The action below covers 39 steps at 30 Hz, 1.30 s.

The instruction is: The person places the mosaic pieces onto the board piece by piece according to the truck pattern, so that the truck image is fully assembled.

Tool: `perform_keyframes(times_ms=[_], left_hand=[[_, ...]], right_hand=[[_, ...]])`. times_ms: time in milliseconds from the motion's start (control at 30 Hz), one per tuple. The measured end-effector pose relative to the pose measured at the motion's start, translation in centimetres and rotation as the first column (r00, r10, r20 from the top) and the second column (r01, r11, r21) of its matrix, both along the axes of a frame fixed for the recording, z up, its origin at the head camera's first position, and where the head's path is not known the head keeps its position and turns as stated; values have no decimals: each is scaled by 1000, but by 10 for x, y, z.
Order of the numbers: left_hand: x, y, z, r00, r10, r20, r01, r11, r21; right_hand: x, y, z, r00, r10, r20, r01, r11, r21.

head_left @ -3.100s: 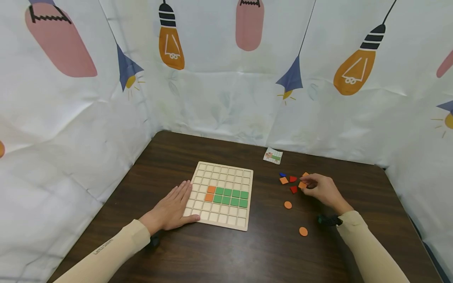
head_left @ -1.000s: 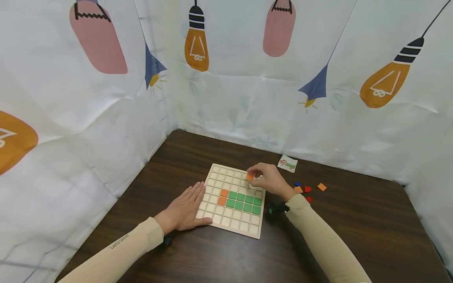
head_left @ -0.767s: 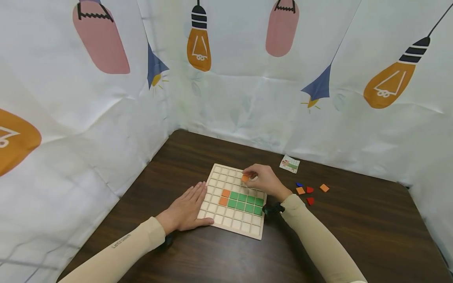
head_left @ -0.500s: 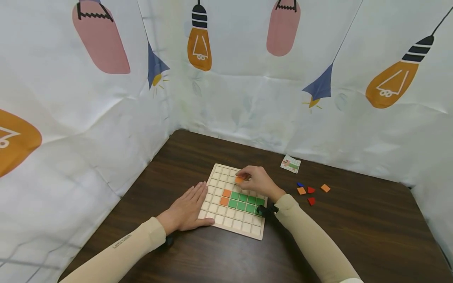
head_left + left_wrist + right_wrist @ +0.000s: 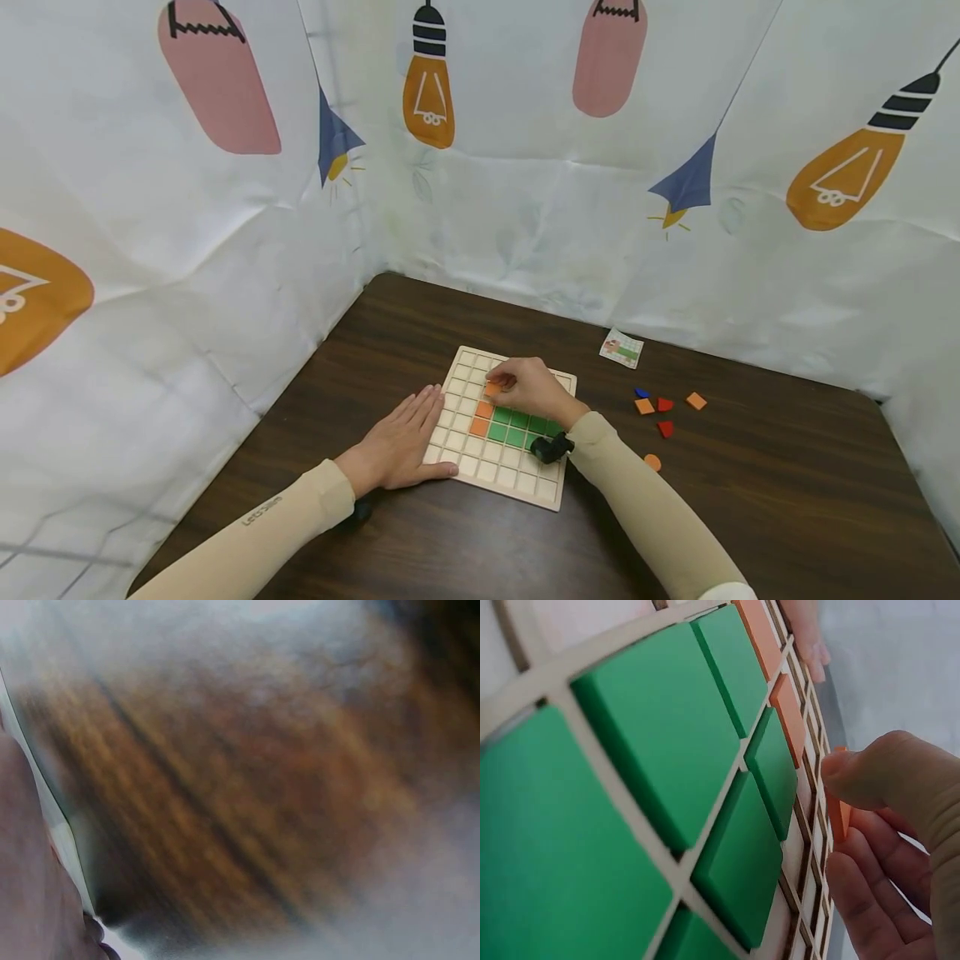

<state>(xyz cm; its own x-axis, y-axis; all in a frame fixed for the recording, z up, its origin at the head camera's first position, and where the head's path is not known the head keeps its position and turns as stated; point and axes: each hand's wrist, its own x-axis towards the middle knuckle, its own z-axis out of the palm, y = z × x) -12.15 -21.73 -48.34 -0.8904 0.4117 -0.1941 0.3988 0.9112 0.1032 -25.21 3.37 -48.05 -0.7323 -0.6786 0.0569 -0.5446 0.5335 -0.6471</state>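
Orange tile [image 5: 840, 816] pinched; sleeve lettering [image 5: 262, 510] begins "Lets".

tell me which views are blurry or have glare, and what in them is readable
Head view: board and left hand fairly clear, soft sheen on the table in front; left wrist view: heavily blurred, table just brown streaks under whitish haze; right wrist view: green tiles, right hand and its pinched orange tile readable, background pale and washed out.

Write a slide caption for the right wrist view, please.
Close-up: the right hand pinches an orange tile near a pale gridded board that holds green tiles and two orange squares.
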Motion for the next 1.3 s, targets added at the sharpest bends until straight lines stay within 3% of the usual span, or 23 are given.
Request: perform_keyframes(times_ms=[267,800,1100,1300], left_hand=[[0,0,1,1000,-2,-5,2,1000,5],[0,0,-1,1000,1,-10,-1,1000,4],[1,5,0,1000,3,-1,-3,1000,-2],[2,0,-4,999,-2,-43,3,1000,18]], right_hand=[[-2,-5,-1,1000,9,0,-9,998,60],[-3,-6,-2,1000,23,-7,-23,998,66],[2,7,3,1000,0,1,0,998,56],[0,22,8,999,-33,-4,33,999,35]])
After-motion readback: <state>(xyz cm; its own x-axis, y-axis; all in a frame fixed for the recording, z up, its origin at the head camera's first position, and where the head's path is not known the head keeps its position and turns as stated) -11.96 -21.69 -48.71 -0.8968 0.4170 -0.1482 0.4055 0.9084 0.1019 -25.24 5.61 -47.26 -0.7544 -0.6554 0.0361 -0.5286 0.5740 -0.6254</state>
